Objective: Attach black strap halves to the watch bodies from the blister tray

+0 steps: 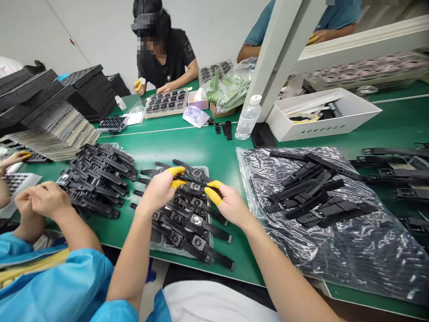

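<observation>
I pinch a thin black strap between the yellow-capped fingers of my left hand and those of my right hand, one grip towards each end. It hangs above the rows of strapped watches in a clear tray. Under that is the green table, with a plastic bag to my right and a person in black across from me, before a pale wall. The strap's long axis runs left to right, its right end slightly nearer me.
</observation>
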{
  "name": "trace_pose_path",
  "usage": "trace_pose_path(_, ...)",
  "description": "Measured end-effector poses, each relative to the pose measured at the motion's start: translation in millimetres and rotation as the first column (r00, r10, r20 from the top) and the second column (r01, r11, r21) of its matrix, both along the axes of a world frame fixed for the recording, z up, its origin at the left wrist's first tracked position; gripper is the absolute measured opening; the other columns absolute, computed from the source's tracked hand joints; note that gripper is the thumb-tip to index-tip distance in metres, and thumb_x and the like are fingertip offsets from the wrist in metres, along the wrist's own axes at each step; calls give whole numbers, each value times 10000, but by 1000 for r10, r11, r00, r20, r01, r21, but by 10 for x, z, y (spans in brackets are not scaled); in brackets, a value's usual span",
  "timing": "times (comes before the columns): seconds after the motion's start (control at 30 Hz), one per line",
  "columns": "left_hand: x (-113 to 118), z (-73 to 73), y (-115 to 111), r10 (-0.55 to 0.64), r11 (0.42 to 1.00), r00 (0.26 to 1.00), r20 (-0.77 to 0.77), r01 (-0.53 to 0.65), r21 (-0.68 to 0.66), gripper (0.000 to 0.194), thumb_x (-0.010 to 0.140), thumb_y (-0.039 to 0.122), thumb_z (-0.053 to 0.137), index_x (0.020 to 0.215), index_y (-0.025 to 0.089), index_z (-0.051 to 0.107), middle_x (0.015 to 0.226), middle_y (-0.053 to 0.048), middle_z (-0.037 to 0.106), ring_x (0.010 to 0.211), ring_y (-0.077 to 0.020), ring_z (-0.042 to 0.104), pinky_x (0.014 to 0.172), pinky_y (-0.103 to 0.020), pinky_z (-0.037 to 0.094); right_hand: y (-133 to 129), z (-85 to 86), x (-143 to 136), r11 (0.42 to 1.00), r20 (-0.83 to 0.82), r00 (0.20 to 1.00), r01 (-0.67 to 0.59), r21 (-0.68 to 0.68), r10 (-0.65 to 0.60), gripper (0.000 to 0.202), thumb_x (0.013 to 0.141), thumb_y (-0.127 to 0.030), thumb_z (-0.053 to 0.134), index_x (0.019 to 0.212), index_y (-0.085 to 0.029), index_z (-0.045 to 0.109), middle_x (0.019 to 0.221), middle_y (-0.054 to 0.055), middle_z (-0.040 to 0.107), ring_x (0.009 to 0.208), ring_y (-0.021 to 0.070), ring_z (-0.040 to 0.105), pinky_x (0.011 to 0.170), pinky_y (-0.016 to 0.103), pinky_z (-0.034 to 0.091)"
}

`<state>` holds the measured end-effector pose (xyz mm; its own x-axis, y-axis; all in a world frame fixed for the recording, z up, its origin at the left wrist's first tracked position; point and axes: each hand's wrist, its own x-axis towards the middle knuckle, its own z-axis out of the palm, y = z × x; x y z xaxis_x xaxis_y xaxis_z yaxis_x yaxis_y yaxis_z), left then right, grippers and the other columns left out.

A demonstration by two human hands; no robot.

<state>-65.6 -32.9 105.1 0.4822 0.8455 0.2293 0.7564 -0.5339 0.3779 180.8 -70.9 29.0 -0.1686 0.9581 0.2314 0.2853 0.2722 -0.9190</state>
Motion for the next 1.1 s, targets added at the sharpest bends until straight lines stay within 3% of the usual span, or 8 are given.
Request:
trace_pose_path(0.17,-513,232,-381,39,998,923,-383,-58,-37,299,959,123,540,1165,194,744,1087,-107,761,1028,-274,703,917,-404,568,-214,46,-170,971,245,961,-170,167,126,335,1078,-370,486,925,-192,725,948,80,659,750,176,611,682,309,462)
trace_pose_path(0.33,-965,384,-928,51,964,930,-363,-141,-225,327,963,155,481,1173,223,722,1117,-86,749,1048,-258,685,929,-366,534,-578,11,-549,874,363,889,-392,286,280,333,1107,-324,440,1034,-169,726,931,116,678,803,212,611,670,326,450)
trace_pose_path(0.47,-1207,444,-1249,77,830,938,-338,-248,-500,200,962,229,515,1078,225,678,979,-40,737,868,-216,686,783,-297,513,-846,-49,-807,728,547,763,-584,358,343,290,1082,-239,495,884,-174,696,852,99,654,781,215,577,588,331,375)
trace_pose_path(0.57,-1239,339,-1291,51,780,933,-357,-260,-569,165,949,196,503,958,233,664,903,-26,709,828,-211,658,750,-289,471,-971,-73,-915,671,647,671,-669,319,361,206,1024,-164,579,843,-181,677,843,87,642,805,219,569,556,333,331)
trace_pose_path(0.77,-1198,-85,-1068,6,885,922,-388,-186,-428,136,993,225,533,930,210,652,937,-53,664,931,-223,614,936,-346,458,-998,-116,-931,737,695,648,-627,253,313,148,997,-152,629,860,-178,676,925,93,656,828,221,578,553,342,318)
trace_pose_path(0.93,-1300,-146,-1206,224,937,905,-363,-303,-176,141,992,321,586,918,202,608,987,-89,634,1002,-261,558,968,-404,461,-938,-126,-856,748,645,689,-608,266,330,111,999,-249,660,921,-171,669,939,92,633,826,211,580,568,327,321)
trace_pose_path(1.0,-1293,-142,-1391,399,865,859,-322,-469,-179,202,995,382,570,894,209,593,973,-83,633,958,-257,574,893,-379,479,-913,-108,-837,764,589,735,-578,285,336,174,1019,-307,638,912,-172,668,926,87,628,810,202,577,570,324,316)
trace_pose_path(1.1,-1212,-228,-1673,578,645,759,-300,-650,-401,294,941,501,604,935,209,637,892,-53,663,814,-234,611,760,-346,482,-857,-67,-813,802,482,822,-494,335,305,227,1057,-307,562,932,-170,693,876,74,628,770,191,570,572,327,315)
